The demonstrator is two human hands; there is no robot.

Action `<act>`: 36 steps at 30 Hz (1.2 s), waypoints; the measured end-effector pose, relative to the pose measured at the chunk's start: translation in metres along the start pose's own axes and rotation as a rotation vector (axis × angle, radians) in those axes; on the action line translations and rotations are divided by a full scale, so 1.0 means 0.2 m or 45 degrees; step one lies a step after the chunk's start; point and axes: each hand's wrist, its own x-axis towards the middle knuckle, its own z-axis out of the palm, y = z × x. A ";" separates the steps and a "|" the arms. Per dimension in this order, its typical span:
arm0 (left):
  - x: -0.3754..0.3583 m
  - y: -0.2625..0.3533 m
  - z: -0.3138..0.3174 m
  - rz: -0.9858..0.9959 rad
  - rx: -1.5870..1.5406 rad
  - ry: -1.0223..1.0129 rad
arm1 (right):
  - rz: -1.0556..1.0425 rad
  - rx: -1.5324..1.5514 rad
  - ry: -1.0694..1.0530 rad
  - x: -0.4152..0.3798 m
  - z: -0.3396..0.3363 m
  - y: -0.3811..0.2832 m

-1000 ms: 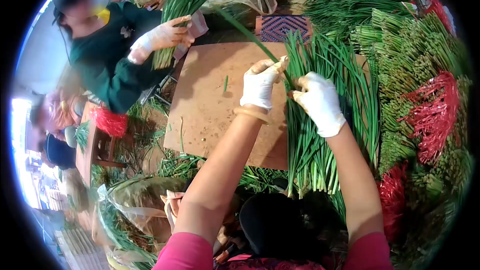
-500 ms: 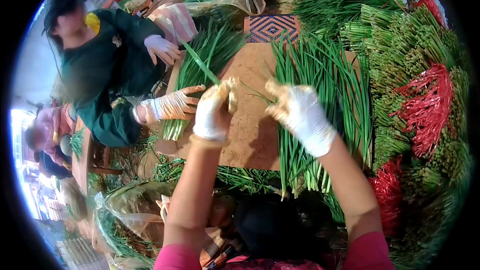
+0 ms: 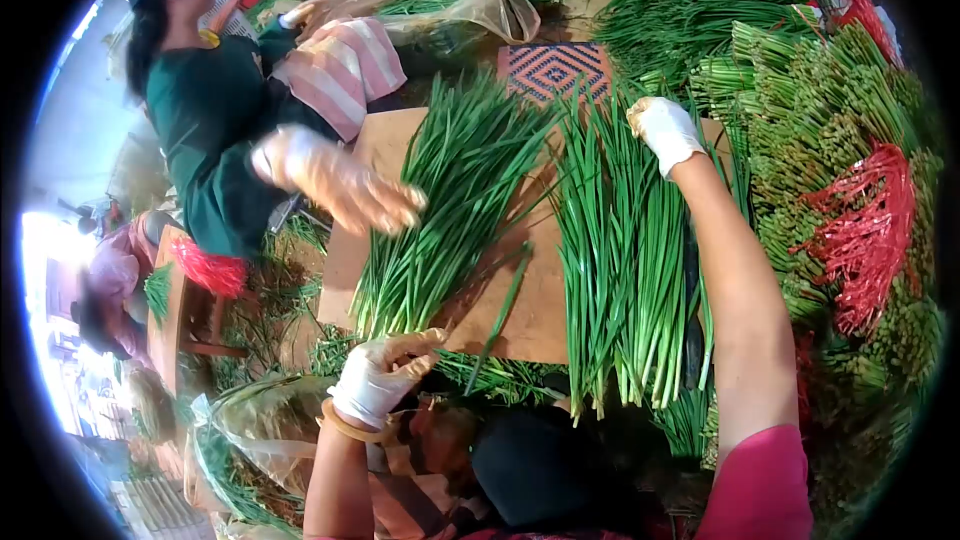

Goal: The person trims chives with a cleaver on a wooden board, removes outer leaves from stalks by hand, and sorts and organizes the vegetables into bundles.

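On the brown board (image 3: pixel 465 335) lie two bunches of long green stalks with pale ends, like garlic chives. My left hand (image 3: pixel 378 380), in a white glove with soiled fingertips, is just below the pale ends of the left bunch (image 3: pixel 440 200). Its thumb and fingers are apart, with nothing between them. At the leafy top of the right bunch (image 3: pixel 630 260) is my right hand (image 3: pixel 665 132), also gloved, its fingers curled. What they hold, if anything, is hidden. A loose stalk (image 3: pixel 507 302) lies between the bunches, across the board's front edge.
Across the left side, a co-worker's blurred gloved hand (image 3: pixel 335 178) reaches over the left bunch. Stacked bundles (image 3: pixel 790 130) with red ties (image 3: pixel 870 230) rise at right. A patterned mat (image 3: pixel 555 70) lies behind the board; a clear plastic bag (image 3: pixel 255 420) stands lower left.
My left hand has come down toward the board's front edge, and the stalk it held is gone from it. My right hand has moved up and right. The co-worker has leaned back.
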 end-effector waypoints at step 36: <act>0.58 0.83 0.19 0.570 -1.126 -0.075 | -0.132 1.037 -0.625 -0.34 -0.07 -0.28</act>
